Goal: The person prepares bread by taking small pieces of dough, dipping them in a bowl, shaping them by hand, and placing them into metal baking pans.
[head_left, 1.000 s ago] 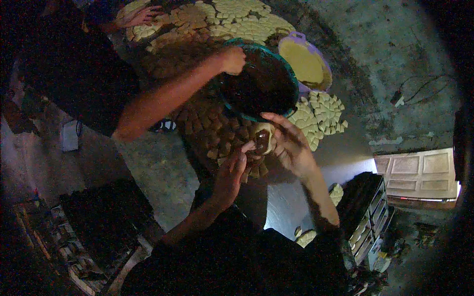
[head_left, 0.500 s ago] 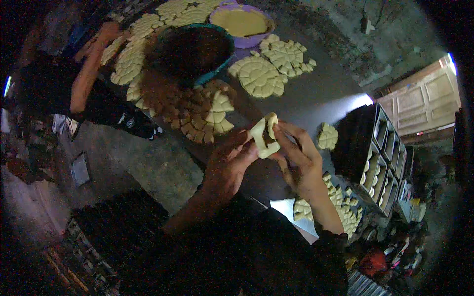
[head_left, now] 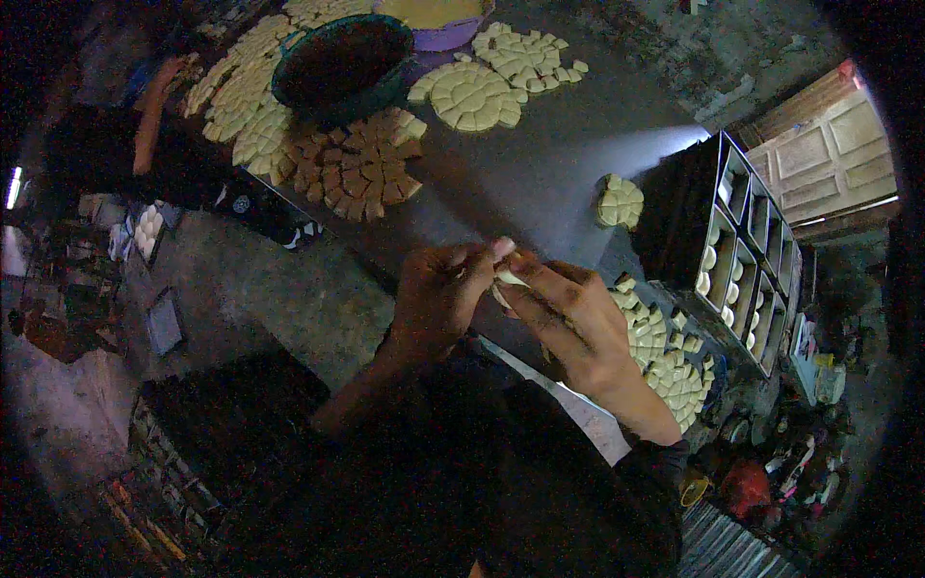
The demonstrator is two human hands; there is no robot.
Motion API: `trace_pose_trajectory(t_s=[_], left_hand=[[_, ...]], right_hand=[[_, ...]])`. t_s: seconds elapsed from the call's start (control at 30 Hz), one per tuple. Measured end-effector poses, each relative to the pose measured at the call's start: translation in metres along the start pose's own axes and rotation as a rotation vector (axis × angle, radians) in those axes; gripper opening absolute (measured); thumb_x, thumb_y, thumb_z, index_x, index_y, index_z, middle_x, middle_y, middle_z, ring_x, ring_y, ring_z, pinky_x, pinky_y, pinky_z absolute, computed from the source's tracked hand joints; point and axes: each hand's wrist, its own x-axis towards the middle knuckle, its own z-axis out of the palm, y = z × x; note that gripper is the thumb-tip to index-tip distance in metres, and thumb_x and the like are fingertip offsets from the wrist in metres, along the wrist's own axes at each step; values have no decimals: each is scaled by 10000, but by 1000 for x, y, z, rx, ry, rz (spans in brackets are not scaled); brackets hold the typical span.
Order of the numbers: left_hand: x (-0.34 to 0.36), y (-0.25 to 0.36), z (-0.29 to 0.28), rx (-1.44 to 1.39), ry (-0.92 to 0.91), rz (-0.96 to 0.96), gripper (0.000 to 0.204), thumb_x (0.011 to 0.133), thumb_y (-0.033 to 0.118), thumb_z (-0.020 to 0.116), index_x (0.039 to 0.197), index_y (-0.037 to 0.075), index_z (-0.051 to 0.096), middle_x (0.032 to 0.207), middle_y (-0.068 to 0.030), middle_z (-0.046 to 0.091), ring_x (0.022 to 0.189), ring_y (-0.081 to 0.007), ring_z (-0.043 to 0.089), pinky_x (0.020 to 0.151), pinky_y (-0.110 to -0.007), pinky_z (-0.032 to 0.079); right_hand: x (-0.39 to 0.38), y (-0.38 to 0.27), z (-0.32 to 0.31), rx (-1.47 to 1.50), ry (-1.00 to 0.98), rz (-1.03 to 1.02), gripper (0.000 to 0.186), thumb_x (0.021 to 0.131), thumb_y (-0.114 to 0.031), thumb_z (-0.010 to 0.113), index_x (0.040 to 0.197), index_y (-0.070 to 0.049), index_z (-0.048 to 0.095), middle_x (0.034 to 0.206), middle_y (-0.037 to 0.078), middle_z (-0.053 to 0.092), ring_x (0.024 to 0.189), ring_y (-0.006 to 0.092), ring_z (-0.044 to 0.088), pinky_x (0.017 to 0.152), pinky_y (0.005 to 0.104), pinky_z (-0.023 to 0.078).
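Observation:
A small piece of pale dough [head_left: 512, 277] shows only as a sliver between my fingertips; most of it is hidden. Closed fingers of my left hand [head_left: 434, 294] pinch it from one side. From the other, my right hand [head_left: 576, 323] presses on it with thumb and bent fingers. Both hands are held above the near edge of the dark table [head_left: 540, 169]. Beyond them lies a round patch of brown cut pieces [head_left: 352, 171]. Pale dough cut into segments [head_left: 475, 96] sits further off, and more small dough pieces [head_left: 665, 361] lie beside my right forearm.
A dark-filled green basin [head_left: 342, 72] and a purple basin [head_left: 453, 37] stand at the back. A small dough clump [head_left: 620, 202] lies near a stack of black compartment trays [head_left: 747, 260] holding pale rounds. Another person's arm [head_left: 149, 125] reaches over more dough at far left.
The dough was a wider, folded piece with a dark gap in it; now my fingers have closed over it. My hands came nearer together. The view shifted, moving table items up and left.

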Motion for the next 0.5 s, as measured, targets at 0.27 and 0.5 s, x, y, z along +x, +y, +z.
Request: trace_pose_trajectory(t_s=[0.27,0.5], left_hand=[[-1,-8,-23,-78,-94,211,192,898,84,644,1019,-38,729,910,-119,742,877,-152,683,807,-311,546],[29,3,-62,102,-203,289,241,882,89,694,1086,-40,702,1031,-128,724,976,-197,685,876,-333,541]], right_hand=[[25,9,4,196,-9,62,205,721,-79,787,909,-141,733,813,41,638,718,241,567,643,323,461],[54,19,27,453,28,361,315,707,-115,856,978,-118,695,938,47,688,717,192,602,780,335,456]])
